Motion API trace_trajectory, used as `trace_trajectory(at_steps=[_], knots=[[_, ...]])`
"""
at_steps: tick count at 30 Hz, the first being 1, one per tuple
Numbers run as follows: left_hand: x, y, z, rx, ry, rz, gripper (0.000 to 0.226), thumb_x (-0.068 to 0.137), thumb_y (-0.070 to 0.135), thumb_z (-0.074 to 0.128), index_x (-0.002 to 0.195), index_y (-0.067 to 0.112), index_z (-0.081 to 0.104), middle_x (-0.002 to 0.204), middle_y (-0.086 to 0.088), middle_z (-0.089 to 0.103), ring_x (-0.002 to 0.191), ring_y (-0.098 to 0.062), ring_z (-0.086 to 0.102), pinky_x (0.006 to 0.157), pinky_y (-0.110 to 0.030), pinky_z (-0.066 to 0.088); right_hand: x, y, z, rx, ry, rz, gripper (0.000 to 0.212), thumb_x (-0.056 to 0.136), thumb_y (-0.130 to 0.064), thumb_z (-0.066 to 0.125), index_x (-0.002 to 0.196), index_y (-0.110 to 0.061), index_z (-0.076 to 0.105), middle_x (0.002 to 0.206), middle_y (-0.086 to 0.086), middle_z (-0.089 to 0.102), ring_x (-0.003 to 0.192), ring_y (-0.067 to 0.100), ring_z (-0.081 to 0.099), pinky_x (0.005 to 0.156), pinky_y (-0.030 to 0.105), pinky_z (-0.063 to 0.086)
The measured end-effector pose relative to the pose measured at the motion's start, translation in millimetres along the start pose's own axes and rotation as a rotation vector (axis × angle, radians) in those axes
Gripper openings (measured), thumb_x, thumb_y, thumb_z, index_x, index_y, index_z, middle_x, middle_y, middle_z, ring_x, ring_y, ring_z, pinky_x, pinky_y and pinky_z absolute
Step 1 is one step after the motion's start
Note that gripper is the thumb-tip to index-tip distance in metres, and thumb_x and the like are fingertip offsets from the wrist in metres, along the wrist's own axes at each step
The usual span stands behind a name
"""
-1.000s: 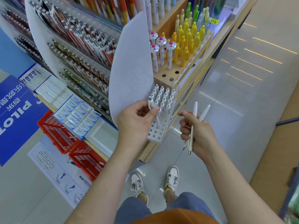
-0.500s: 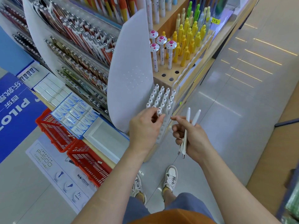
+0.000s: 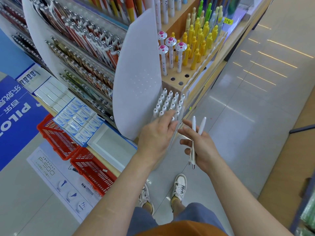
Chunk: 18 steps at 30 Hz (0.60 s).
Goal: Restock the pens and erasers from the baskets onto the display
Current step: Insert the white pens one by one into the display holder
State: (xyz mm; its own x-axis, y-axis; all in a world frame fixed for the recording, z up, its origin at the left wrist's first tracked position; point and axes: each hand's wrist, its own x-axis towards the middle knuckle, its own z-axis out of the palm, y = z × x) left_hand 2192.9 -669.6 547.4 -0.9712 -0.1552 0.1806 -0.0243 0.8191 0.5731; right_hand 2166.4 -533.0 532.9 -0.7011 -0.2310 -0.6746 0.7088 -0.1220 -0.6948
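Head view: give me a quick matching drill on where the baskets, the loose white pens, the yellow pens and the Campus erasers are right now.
Things:
1. red baskets
2. two white pens
3. yellow pens
4. Campus erasers

Places:
A. held in the right hand
B. packed flat in rows next to the white boxes
C. on the floor at the foot of the display
D. standing upright in the wooden block

Pairs: 1-C, 2-A, 3-D, 4-B
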Motion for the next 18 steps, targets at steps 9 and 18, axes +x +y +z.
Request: trace_trajectory(at_steps=[9,18], knots=[[4.1,-7.8,0.2,-0.063,0.041,0.012,0.017,0.094,0.025,0.054,0.101,0.016,0.067,0.083,0.002,0.066,0.072,-0.013,0.056,0.064,-0.027,0.045,0.6,5.3,2.7,0.025,-0.002,0.041,0.029,0.091,-0.020,0.062,0.118,-0.028,0.065,0.111,0.002,0.068,0.060,0.017,0.059,0.045,0.024,0.032],[15.4,-9.9,-7.6,0.064,-0.052,0.003,0.023,0.093,0.032,0.049,0.098,0.017,0.065,0.075,0.003,0.063,0.067,-0.020,0.059,0.058,-0.031,0.045,0.8,12.9,8.7,0.071,-0.022,0.039,0.026,0.096,-0.030,0.055,0.119,-0.026,0.065,0.114,-0.001,0.069,0.062,0.016,0.058,0.045,0.023,0.036]])
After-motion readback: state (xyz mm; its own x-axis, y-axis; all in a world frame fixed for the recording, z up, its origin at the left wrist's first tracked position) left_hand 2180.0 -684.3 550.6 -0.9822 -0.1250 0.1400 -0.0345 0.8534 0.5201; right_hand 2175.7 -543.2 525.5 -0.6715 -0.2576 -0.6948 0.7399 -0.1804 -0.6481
